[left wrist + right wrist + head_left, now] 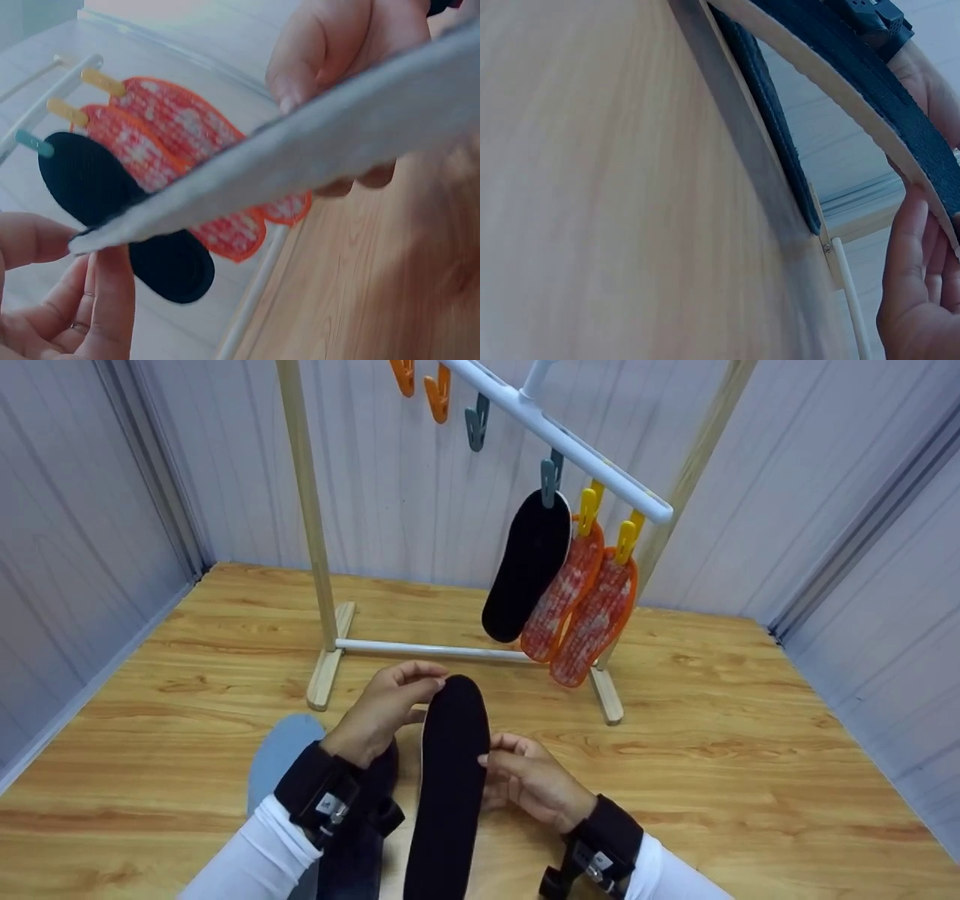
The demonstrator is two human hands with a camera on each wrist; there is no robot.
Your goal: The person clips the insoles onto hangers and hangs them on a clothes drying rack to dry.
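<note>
A long black insole [450,780] with a pale underside [300,150] is held over the wooden floor, between both hands. My left hand [433,684] pinches its rounded toe end; the left fingers [97,300] show under that tip in the left wrist view. My right hand [491,754] grips the insole's right edge near the middle, thumb on top. In the right wrist view the insole [870,82] bows upward above the right hand's fingers [919,277].
A wooden drying rack [311,532] stands ahead, its white bar [570,442] carrying coloured clips. A black insole [529,566] and two orange insoles [592,619] hang clipped at its right end. A blue insole [281,750] and a dark one [367,825] lie below my left wrist.
</note>
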